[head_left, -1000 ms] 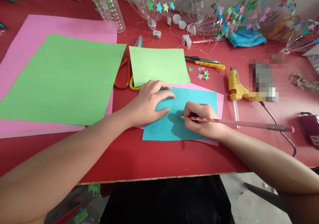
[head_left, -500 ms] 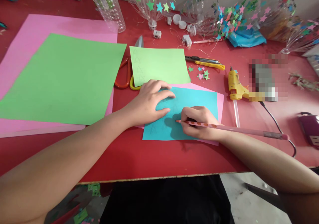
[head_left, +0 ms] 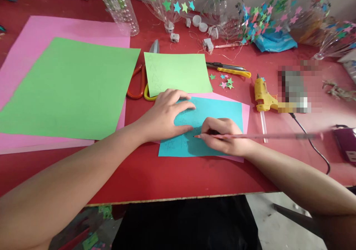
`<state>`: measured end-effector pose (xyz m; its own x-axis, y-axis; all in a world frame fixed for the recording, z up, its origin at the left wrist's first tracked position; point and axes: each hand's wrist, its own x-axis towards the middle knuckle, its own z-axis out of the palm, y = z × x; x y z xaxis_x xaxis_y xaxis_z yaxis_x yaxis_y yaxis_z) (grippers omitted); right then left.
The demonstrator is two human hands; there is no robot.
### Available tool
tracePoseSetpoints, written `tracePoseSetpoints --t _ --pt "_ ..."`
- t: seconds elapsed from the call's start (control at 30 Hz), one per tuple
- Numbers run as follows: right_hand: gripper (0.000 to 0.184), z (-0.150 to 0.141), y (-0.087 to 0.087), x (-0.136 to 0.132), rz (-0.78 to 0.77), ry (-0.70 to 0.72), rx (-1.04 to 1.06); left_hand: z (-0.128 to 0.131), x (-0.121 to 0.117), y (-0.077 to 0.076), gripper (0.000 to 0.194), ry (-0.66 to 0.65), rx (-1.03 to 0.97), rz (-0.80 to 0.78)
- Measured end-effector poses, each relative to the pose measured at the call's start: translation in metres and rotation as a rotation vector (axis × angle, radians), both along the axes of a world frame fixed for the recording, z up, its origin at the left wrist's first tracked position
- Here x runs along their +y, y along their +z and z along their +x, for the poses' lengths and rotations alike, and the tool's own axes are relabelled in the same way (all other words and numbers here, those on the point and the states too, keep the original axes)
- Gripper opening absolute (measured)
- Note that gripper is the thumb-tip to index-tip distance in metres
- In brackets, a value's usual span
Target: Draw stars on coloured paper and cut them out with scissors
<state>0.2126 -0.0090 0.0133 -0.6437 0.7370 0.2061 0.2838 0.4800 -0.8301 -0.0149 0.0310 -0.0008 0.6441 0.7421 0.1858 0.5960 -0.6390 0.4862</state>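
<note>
- Your right hand (head_left: 221, 135): fingers pinched round the pink pencil (head_left: 250, 135), tip at the blue sheet (head_left: 219, 108).
- Your left hand (head_left: 167, 114): fingers spread, on the blue sheet's left side.
- Blue sheet: in front of you, over pink paper (head_left: 246, 118); pencil marks faint, unreadable.
- Light-green sheet (head_left: 180, 73), just beyond: A-like outlines down left edge.
- Clear bottle (head_left: 125, 16), back left: green-white patch, too blurred to read.
</note>
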Motion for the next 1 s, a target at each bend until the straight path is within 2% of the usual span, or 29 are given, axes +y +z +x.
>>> tracePoseSetpoints --t 0.17,0.33,0.43,0.6,1.0 --pt "0.011 0.003 0.009 -0.001 -0.172 -0.127 0.060 0.000 0.000 -0.002 0.049 0.010 0.015 0.033" --pt "0.016 0.002 0.013 -0.005 -0.309 -0.024 -0.037 -0.001 0.001 -0.004 0.041 0.016 0.004 0.079" --pt "0.015 0.001 0.008 -0.005 -0.279 -0.055 -0.039 -0.001 0.001 -0.003 0.039 -0.011 0.000 0.065" --pt "0.013 0.001 0.004 -0.004 -0.246 -0.023 -0.047 -0.001 0.000 -0.001 0.050 -0.036 0.018 0.031" --pt "0.015 0.002 0.001 -0.004 -0.234 0.004 -0.073 0.000 0.001 -0.001 0.048 -0.024 0.031 0.013"
